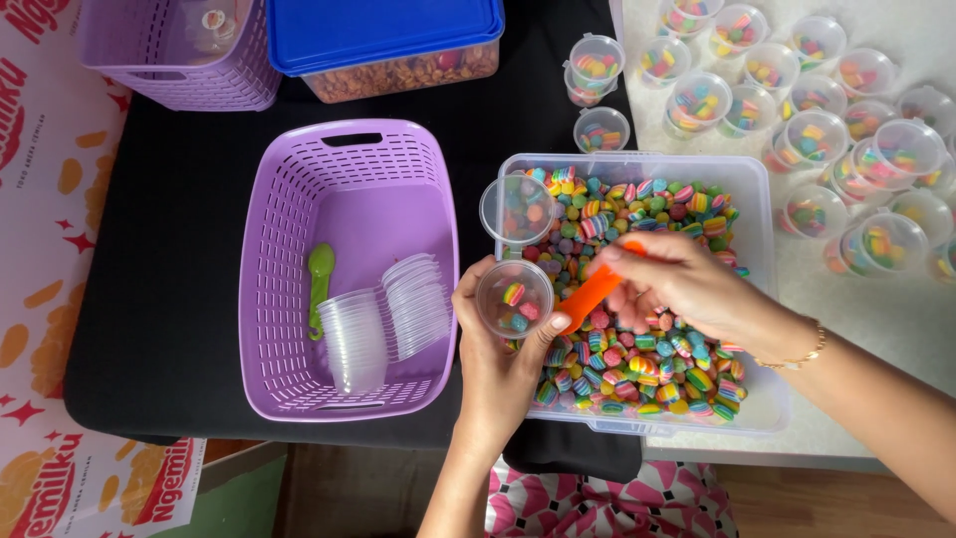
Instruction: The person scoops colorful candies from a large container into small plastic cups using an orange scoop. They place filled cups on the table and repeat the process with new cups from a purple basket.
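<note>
- A person sits at the near edge of a desk covered in black cloth (pixel 169 299), both bare hands over a clear plastic tub (pixel 759 299) of small rainbow-striped candies (pixel 637 369).
- The left hand (pixel 503 349) wraps its fingers loosely around a small clear cup (pixel 514 297), keeping it upright just at the tub's left rim, seemingly so that anything spilling drops back in. A few candies already lie in the cup.
- The right hand (pixel 677 289) pinches an orange scoop (pixel 595 291) between thumb and fingertips, closed firmly on its handle; the scoop slants down with its tip at the cup's mouth.
- A clear round lid (pixel 516 209) rests on the tub's far left corner, within easy reach of the cup.
- Left of the tub stands a purple basket (pixel 299 199) holding stacks of empty cups (pixel 354 339), a fanned pile of lids (pixel 418 304) and a green spoon (pixel 320 284), kept close as supplies.
- At the desk's far right corner, on a pale surface, many filled and lidded cups (pixel 807 110) cluster together, out of the way.
- Along the far edge sit a second purple basket (pixel 179 60) and a blue-lidded box (pixel 388 40) of brownish snacks.
</note>
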